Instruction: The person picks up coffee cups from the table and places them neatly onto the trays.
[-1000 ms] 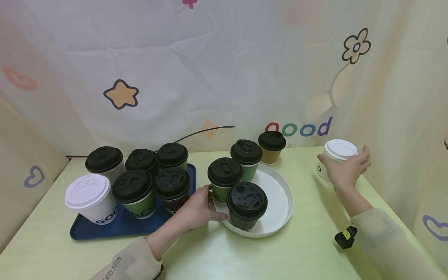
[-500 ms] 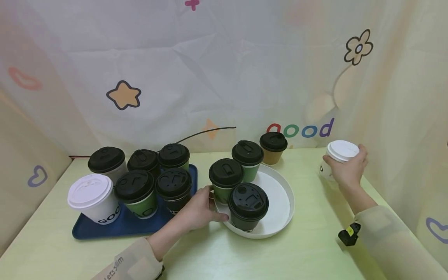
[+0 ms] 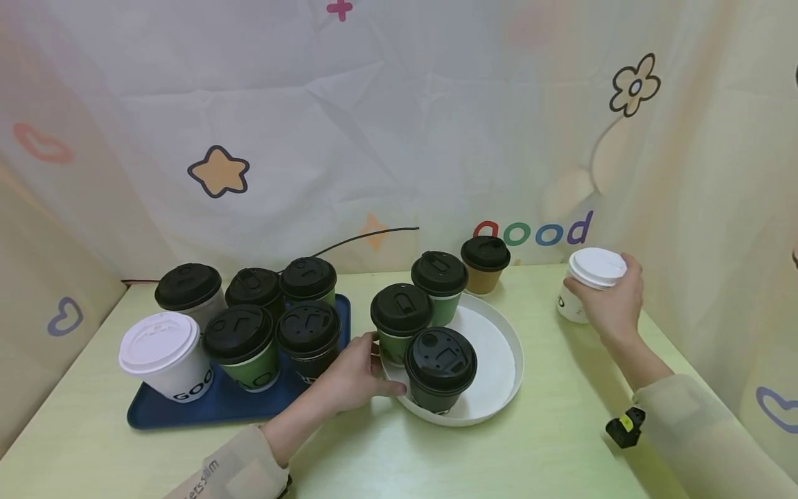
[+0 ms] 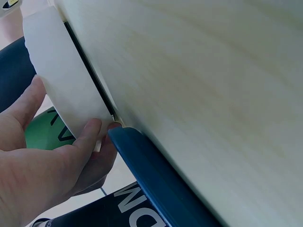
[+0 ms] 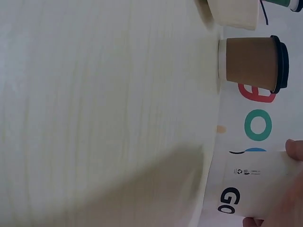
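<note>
My left hand grips the near-left rim of the round white tray. In the left wrist view its fingers and thumb lie along the tray's pale wall. On that tray are three black-lidded paper cups: a green one, a pale green one and a dark grey one. Over at the far right, my right hand holds a white paper cup with a white lid, upright, thumb and fingers on opposite sides. Black print shows on this cup in the right wrist view.
Left of the white tray lies a blue tray, crowded with several lidded cups, including a large white one. A brown paper cup stands behind the white tray. A printed curtain rises behind the table; a thin black cable runs before it.
My right hand has shifted slightly left with the white paper cup. The left hand stays on the tray's rim, and the other cups keep their places.
</note>
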### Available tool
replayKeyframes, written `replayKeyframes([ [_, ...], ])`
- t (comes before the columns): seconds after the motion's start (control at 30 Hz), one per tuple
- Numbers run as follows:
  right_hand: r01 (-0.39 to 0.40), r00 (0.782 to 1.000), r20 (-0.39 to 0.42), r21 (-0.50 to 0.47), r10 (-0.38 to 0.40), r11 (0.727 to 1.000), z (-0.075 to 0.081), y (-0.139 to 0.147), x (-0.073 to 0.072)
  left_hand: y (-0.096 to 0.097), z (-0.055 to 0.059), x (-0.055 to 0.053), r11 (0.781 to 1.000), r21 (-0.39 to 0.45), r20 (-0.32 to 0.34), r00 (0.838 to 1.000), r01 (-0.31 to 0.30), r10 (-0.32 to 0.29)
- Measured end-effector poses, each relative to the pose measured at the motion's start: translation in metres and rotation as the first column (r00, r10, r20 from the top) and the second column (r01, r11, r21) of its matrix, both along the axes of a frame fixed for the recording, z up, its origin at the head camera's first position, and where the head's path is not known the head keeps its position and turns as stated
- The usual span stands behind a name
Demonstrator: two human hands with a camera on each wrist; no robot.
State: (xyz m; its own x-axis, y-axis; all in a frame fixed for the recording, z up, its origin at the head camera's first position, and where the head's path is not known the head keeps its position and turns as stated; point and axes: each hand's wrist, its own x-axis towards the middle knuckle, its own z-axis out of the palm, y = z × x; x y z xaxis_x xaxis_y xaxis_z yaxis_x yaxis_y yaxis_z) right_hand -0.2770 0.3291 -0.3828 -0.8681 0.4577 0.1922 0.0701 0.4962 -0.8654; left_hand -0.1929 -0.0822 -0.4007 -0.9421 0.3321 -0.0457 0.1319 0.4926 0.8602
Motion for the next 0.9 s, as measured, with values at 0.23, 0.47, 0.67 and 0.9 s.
replayKeyframes([
  [0.23,-0.071,0.995,-0.067,0.028,0.073,0.997,0.01,-0.016,0.01,0.001,0.0,0.001,1.0,0.002,0.014,1.0,-0.005,0.005],
  [0.47,-0.208,0.971,-0.113,0.018,0.209,0.978,0.023,-0.037,0.022,0.0,0.001,0.001,1.0,-0.015,0.028,0.999,-0.017,0.017],
  [0.67,-0.326,0.939,-0.093,0.067,0.331,0.943,0.03,-0.051,0.03,0.0,0.0,0.0,1.0,-0.016,0.023,1.0,-0.016,0.016],
  [0.9,-0.46,0.88,-0.089,0.094,0.467,0.883,0.033,-0.064,0.039,-0.001,0.0,0.0,1.0,0.0,0.025,1.0,-0.014,0.014],
])
